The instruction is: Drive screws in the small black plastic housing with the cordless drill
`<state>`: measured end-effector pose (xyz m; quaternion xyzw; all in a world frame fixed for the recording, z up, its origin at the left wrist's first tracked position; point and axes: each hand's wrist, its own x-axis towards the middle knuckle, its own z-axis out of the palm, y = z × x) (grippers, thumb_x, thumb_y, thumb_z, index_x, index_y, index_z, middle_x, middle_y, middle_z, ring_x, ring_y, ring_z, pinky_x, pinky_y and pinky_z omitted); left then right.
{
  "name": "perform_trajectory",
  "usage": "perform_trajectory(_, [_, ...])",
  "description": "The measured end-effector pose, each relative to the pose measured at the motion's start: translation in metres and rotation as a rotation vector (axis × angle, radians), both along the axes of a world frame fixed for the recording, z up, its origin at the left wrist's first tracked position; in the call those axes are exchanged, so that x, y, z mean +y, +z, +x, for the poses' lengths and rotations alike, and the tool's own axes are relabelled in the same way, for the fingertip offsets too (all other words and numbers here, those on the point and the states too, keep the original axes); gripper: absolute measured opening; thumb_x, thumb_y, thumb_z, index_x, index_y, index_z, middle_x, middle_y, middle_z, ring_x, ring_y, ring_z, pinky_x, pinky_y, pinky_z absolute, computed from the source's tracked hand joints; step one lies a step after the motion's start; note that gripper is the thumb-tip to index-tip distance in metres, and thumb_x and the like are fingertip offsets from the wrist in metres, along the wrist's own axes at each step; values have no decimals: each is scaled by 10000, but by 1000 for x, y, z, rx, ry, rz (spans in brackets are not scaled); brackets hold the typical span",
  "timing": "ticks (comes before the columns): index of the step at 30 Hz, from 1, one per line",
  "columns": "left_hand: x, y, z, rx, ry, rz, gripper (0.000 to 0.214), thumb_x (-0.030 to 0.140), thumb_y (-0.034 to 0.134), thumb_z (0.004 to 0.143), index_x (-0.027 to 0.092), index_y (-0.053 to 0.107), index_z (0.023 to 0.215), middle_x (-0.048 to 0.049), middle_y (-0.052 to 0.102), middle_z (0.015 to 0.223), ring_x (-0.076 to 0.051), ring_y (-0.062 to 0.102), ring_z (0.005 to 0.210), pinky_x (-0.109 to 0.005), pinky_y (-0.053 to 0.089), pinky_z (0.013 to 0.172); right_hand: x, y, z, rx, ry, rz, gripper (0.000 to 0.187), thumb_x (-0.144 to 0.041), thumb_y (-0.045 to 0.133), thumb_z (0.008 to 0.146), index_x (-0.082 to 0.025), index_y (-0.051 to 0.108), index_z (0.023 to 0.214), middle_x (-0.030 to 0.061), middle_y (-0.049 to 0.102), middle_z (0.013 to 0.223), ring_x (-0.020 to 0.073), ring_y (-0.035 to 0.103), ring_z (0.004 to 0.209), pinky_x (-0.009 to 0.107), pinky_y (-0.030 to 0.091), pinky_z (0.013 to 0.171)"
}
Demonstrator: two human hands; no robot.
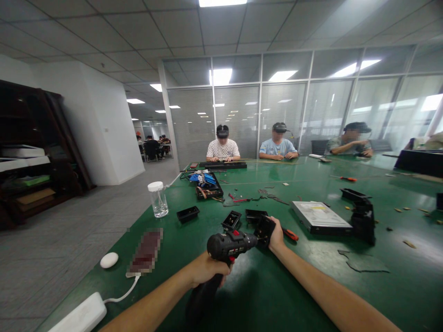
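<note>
My left hand [212, 271] is wrapped round the grip of a black cordless drill [226, 245], a finger by its red trigger. The drill points right, its chuck close against a small black plastic housing [264, 230]. My right hand [276, 235] holds that housing tilted above the table by its right side; the bit's tip is hard to make out. Just behind lie similar black housings, one [231, 220] with small metal parts inside and another [255, 215] partly covered. A third black housing [188, 214] lies further left. An orange-handled screwdriver [290, 234] shows beside my right wrist.
On the green table [166, 295] stand a clear jar [158, 200], a charging phone [145, 253], a white round case [109, 260] and a white power strip [81, 316]. A disc drive [320, 216] lies right; a tray of cables [207, 184] sits behind. Several people work opposite.
</note>
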<state>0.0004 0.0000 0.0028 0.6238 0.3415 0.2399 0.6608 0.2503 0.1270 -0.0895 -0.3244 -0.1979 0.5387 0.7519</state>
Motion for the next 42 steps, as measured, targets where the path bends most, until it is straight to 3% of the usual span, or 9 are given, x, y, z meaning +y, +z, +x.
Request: perform_trajectory(42, [-1,6,1,30,6,-12,162,104,501,545,114,570,691,34,488,513,-87,452,435,-218,355,439,-7,8,-2,-11,45,-21,227,-407,491,666,-217,598,729,-35,607,588,163,552,515,296,423,515])
